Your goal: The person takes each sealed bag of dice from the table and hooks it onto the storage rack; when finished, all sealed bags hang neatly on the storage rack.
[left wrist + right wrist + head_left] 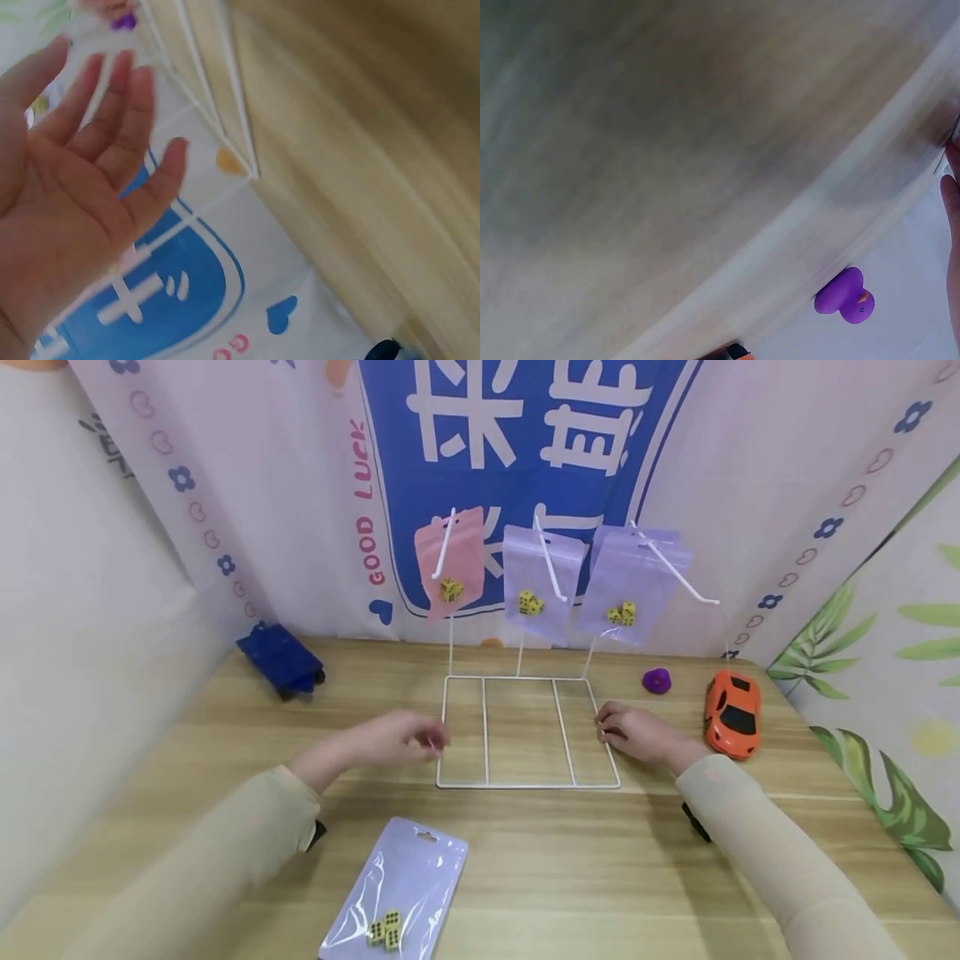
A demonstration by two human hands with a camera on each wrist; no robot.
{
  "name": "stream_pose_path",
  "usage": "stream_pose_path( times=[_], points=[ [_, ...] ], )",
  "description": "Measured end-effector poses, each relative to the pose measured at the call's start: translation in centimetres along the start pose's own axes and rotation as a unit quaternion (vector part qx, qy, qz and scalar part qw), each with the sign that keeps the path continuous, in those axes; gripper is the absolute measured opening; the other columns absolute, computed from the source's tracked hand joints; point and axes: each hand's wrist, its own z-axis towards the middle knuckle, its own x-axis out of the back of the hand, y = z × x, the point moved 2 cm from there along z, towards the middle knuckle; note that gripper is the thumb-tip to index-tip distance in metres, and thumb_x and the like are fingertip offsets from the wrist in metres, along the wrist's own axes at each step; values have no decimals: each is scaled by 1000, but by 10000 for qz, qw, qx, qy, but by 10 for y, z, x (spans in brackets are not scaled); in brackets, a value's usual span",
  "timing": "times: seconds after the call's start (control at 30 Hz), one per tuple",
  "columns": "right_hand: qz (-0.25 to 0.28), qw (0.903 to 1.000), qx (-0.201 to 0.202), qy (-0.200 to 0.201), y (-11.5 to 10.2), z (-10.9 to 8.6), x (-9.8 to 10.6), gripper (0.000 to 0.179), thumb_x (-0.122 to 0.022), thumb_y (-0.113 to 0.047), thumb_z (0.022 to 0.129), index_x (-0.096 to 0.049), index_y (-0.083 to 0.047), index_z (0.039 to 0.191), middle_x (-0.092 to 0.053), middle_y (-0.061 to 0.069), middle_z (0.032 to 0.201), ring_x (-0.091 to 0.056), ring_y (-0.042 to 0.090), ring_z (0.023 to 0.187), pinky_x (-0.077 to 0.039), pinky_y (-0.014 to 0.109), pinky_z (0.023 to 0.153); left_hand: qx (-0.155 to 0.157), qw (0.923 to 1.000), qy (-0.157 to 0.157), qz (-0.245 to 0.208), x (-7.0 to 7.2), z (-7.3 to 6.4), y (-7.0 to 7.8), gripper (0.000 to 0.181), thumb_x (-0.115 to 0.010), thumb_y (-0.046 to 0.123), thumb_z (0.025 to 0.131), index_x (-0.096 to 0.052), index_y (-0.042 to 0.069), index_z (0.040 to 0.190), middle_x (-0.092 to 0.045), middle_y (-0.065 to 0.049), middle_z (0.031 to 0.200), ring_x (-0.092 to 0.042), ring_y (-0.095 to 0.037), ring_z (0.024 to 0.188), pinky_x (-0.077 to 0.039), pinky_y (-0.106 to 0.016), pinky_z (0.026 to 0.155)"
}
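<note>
A white wire display rack (486, 735) stands on the table, its flat base toward me and three prongs at the back. A pink pouch (459, 547) hangs on the left prong, and lilac pouches (542, 568) hang on the middle and right ones, with yellow dice showing in them. My right hand (637, 733) pinches the base's right side wire; only its fingers edge into the right wrist view. Beside the base's left wire is my left hand (397, 739), its fingers loosely bent and palm bare in the left wrist view. Nearer me lies another lilac pouch (420, 868) with dice.
A dark blue object (281, 658) lies at the back left. To the right are a purple rubber duck (844, 295) and an orange toy car (733, 714). A printed cloth (300, 510) hangs behind the table.
</note>
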Motion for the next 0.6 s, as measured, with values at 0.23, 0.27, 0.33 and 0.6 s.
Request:
stream_pose_path(
  times=[0.23, 0.27, 0.33, 0.6],
  points=[
    [-37, 10000, -10, -58, 3, 1, -1, 6, -63, -3, 84, -66, 3, 85, -56, 15, 102, -58, 29, 93, -48, 40, 83, 609, 9811, -1303, 1293, -38, -15, 7, 28, -78, 17, 69, -60, 9, 89, -57, -1, 83, -52, -16, 77, -45, -30, 70],
    [-51, 10000, -14, -62, 3, 1, -2, 7, -63, -3, 84, -65, 3, 84, -56, 14, 102, -58, 29, 92, -48, 40, 83, 771, 9756, -1457, 1451, -41, -17, 9, 32, -80, 19, 65, -59, 10, 87, -55, 0, 80, -51, -15, 74, -44, -30, 68],
    [-33, 10000, 14, -53, 2, 0, -1, 6, -63, -2, 83, -65, 3, 83, -56, 14, 102, -58, 29, 92, -48, 40, 82, 1035, 9664, -1674, 1654, -45, -19, 11, 36, -83, 21, 61, -56, 13, 83, -53, 2, 76, -47, -13, 70, -42, -28, 65],
    [-21, 9999, 130, -2, -2, -1, 3, 4, -63, -2, 83, -65, 2, 81, -56, 15, 100, -58, 27, 89, -49, 39, 80, 1049, 9619, -1584, 1966, -56, -26, 16, 34, -83, 19, 59, -52, 15, 71, -47, 5, 69, -43, -10, 64, -39, -25, 59]
  ],
)
